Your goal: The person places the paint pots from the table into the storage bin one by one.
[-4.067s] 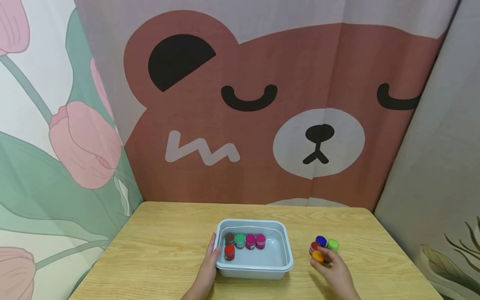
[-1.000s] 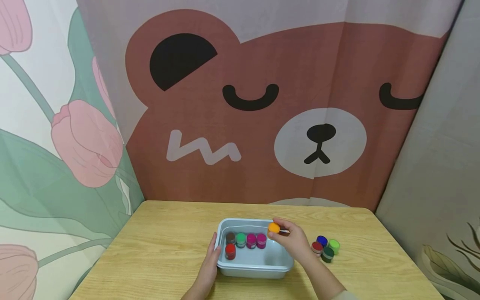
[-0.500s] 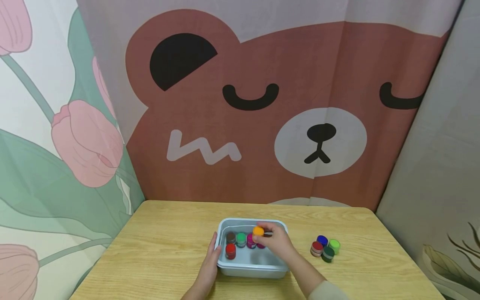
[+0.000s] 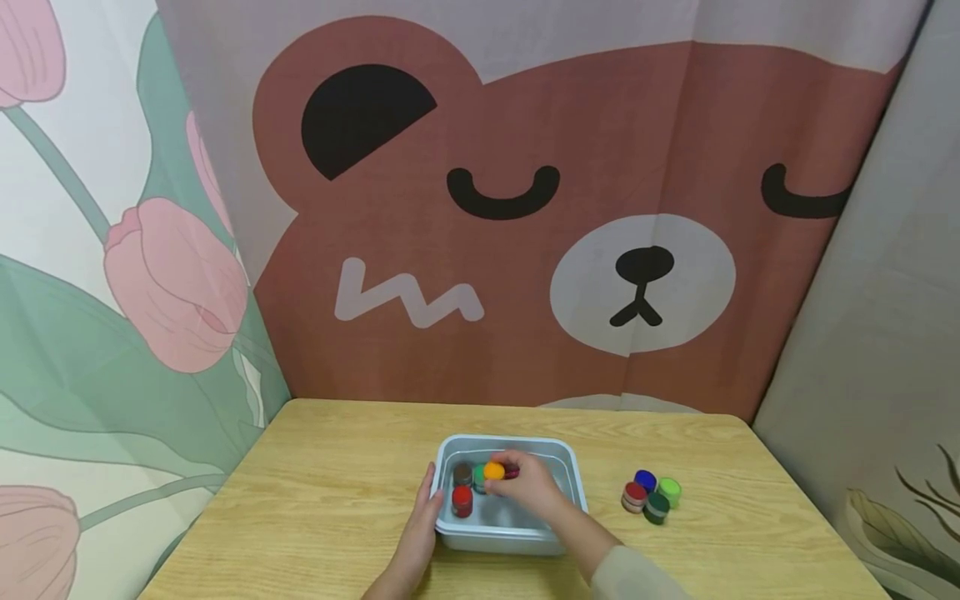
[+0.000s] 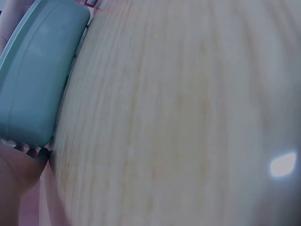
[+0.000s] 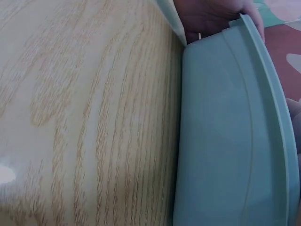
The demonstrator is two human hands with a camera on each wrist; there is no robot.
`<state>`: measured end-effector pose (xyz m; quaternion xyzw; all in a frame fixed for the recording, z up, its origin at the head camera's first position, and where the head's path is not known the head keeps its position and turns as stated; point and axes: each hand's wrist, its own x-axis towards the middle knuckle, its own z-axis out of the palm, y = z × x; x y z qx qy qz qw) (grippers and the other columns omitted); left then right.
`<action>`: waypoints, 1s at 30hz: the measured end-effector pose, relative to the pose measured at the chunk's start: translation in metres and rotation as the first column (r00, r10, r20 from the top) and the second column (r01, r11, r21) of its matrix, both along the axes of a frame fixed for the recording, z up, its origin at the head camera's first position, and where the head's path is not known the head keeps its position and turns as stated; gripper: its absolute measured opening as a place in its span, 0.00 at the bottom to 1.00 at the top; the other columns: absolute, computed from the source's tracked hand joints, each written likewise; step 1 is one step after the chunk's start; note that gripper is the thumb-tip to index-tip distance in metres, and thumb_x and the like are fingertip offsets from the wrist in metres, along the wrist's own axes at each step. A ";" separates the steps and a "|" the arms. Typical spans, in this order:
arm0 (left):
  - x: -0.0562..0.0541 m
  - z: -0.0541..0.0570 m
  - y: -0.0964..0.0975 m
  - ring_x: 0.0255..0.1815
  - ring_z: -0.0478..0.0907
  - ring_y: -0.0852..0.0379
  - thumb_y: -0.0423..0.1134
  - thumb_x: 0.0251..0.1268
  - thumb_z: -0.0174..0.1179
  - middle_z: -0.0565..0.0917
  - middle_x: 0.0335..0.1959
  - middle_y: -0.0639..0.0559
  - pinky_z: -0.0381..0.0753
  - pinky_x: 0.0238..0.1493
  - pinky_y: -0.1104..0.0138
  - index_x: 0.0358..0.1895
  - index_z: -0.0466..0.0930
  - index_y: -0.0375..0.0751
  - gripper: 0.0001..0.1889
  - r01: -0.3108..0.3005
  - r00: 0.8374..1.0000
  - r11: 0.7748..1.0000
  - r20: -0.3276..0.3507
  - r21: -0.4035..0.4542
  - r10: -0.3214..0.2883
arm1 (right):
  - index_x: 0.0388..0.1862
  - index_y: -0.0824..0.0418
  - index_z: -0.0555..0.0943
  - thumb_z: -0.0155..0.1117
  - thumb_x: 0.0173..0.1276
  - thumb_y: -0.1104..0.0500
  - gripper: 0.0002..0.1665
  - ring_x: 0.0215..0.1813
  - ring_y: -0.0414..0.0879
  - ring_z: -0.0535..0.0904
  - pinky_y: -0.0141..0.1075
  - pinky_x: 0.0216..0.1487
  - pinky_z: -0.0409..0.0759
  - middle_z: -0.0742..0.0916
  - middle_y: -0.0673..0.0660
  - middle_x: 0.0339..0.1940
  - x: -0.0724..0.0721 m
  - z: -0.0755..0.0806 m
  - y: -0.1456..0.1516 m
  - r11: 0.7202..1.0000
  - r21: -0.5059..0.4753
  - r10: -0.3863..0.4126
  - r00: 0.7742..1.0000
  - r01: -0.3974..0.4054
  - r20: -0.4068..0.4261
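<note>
"Two hands in play, and the right hand (image 4: 528,487) has the orange pot (image 4: 493,472) pinched between thumb and fingers!"
"Whereabouts?"
"Toward eleven o'clock within the tray (image 4: 517,532); whether it's touching down, nobody can tell. The left hand (image 4: 417,525) braces the tray at nine, though how far it curls round is unclear."
"Any danger?"
"Plenty! The green pot (image 4: 478,478) crowds it at nine o'clock, so a low sideways drift could topple that. At three, a magenta pot (image 4: 512,472) hides mostly behind the knuckles; one blind brush might shove it."
</note>
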<state>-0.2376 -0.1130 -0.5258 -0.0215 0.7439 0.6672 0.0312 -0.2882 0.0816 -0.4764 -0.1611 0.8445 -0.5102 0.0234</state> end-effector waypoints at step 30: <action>-0.001 -0.002 0.000 0.79 0.38 0.29 0.54 0.79 0.36 0.44 0.80 0.36 0.37 0.71 0.29 0.80 0.41 0.48 0.33 -0.005 1.000 1.000 -0.008 -0.003 0.005 | 0.48 0.68 0.83 0.77 0.51 0.64 0.24 0.40 0.43 0.79 0.35 0.44 0.81 0.87 0.56 0.41 -0.011 -0.009 -0.014 0.986 0.144 0.076 0.996 -0.083 0.048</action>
